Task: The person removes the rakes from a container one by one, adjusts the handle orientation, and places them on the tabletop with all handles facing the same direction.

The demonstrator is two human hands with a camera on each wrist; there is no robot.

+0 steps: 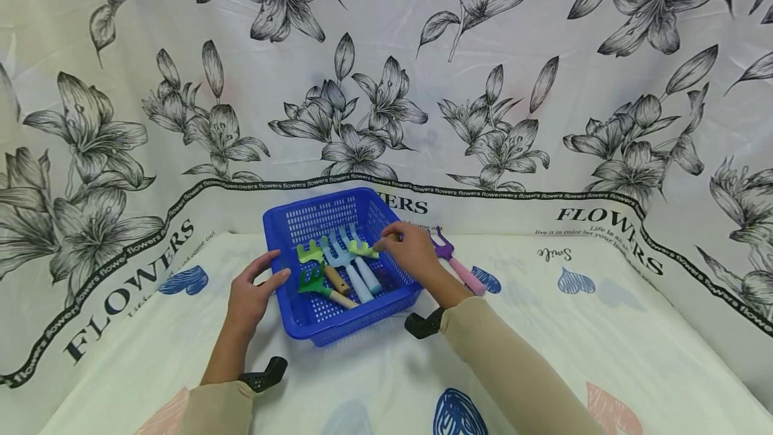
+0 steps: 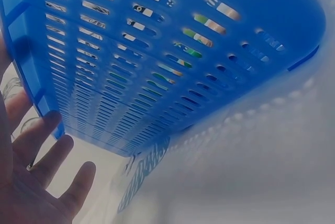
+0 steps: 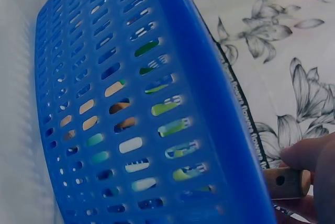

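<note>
A blue plastic basket (image 1: 368, 317) with slotted walls stands on the cloth, with several small garden tools in it. My left hand (image 1: 256, 287) is at its left rim, fingers spread, fingertips right at the edge. Over the right rim, my right hand (image 1: 413, 254) pinches a small lime-green hand rake (image 1: 364, 249); its wooden handle end (image 3: 288, 182) shows between thumb and fingers in the right wrist view. Inside lie another lime-green rake (image 1: 311, 252), a dark green rake (image 1: 313, 280) with a wooden handle, and light blue forks (image 1: 338, 254) with pale handles.
A purple fork with a pink handle (image 1: 468, 277) lies on the cloth right of the basket, partly behind my right forearm. A white flower-printed cloth (image 1: 543, 267) covers the table. A matching curtain (image 1: 483, 86) rises close behind the basket.
</note>
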